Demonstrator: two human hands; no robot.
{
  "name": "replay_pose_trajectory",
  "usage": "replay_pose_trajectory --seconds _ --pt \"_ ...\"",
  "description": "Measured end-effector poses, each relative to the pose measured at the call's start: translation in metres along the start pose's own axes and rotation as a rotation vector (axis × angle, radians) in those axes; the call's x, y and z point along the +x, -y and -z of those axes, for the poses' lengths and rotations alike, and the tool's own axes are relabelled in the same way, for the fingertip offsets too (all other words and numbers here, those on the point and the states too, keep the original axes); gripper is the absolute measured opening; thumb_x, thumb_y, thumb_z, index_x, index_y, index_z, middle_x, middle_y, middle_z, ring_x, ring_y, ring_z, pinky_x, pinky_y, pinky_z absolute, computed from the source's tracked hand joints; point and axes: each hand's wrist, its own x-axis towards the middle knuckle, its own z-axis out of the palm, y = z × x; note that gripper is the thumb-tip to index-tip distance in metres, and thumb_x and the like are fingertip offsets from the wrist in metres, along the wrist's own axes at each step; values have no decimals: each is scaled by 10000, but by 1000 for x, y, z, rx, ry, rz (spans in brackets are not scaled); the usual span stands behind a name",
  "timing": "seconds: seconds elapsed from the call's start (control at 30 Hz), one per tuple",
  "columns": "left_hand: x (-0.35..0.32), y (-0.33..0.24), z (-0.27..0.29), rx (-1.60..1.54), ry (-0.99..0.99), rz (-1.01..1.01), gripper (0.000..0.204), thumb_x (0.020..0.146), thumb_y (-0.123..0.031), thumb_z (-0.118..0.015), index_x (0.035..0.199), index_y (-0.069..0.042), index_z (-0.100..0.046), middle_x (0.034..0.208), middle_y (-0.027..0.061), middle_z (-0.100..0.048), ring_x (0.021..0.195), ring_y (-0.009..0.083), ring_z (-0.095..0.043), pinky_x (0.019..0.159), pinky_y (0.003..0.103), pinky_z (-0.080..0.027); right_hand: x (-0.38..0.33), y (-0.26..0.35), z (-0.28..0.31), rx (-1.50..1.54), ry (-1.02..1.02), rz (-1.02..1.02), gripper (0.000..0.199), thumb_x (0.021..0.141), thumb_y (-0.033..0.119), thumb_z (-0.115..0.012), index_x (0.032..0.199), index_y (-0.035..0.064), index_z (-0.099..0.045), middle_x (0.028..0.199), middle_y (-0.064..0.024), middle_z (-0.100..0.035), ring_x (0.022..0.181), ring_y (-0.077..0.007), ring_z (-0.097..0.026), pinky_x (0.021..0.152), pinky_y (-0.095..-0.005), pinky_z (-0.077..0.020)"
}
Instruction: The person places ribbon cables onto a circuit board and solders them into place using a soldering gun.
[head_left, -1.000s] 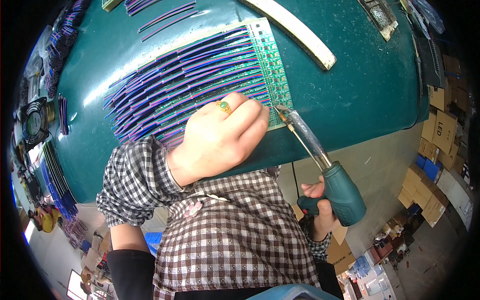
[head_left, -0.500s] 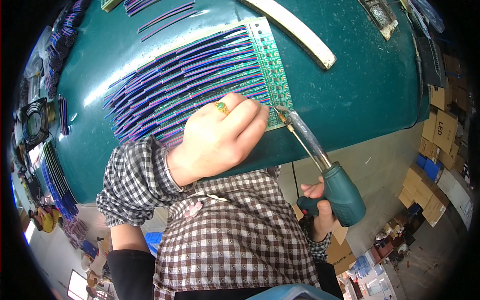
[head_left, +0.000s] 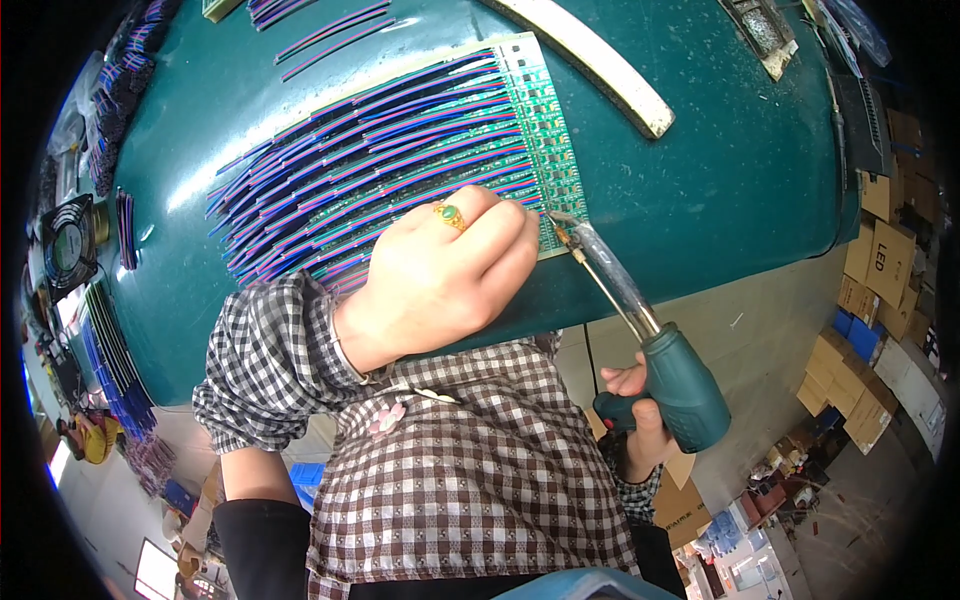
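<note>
A green circuit board panel lies on the table, with rows of thin multicoloured ribbon wires running from its right-hand strip out to the left. My left hand is closed over the panel's near rows, knuckles up, a ring on one finger. Its fingertips are hidden, so whatever they pinch among the wires does not show. My right hand grips the handle of a dark green soldering gun. The gun's slim tip and the clear tube beside it reach the board strip, just right of my left fingers.
A curved white bar lies beyond the panel. More ribbon wires rest at the far left. A small black fan stands at the left edge, a metal holder at the far right. Cardboard boxes are stacked beyond the table's right edge.
Almost nothing differs. My left hand has shifted very slightly to the right; the soldering gun's tip stays at the same spot on the board strip.
</note>
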Motion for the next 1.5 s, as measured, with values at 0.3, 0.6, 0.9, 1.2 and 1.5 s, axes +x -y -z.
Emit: replay_pose_trajectory --seconds 0.3,0.6,0.9,1.2,1.5 --pt "0 -1 3 -31 40 29 344 623 -75 -646 955 8 -676 889 62 -606 781 186 -621 637 282 -532 -1 0 1 -38 2 14 571 897 282 -642 1202 -167 -465 860 -143 -575 757 -244 -598 782 -455 -568" --pt "1 -1 3 -30 42 34 345 620 -74 -649 954 3 -678 883 57 -605 777 183 -620 628 282 -528 -3 2 1 -26 -14 32 577 902 316 -631 1204 -154 -484 916 -168 -600 803 -272 -624 785 -447 -570" --pt "0 0 3 -20 39 13 357 619 -85 -641 962 6 -680 897 58 -611 785 182 -617 625 279 -526 -1 1 3 -101 -5 46 583 904 333 -631 1185 -158 -487 924 -190 -618 795 -297 -644 752 -437 -586" --pt "-1 -1 1 0 24 -31 390 621 -91 -633 988 34 -674 931 79 -612 806 198 -619 627 281 -525 -1 0 1 5 -10 30 544 898 263 -648 1183 -167 -475 886 -178 -598 797 -271 -620 785 -453 -570" --pt "-2 -4 2 45 19 -49 404 621 -93 -622 1000 35 -678 963 84 -615 822 198 -619 634 281 -521 -2 -2 2 19 13 26 546 904 252 -646 1196 -170 -462 894 -177 -600 802 -271 -620 790 -448 -567"
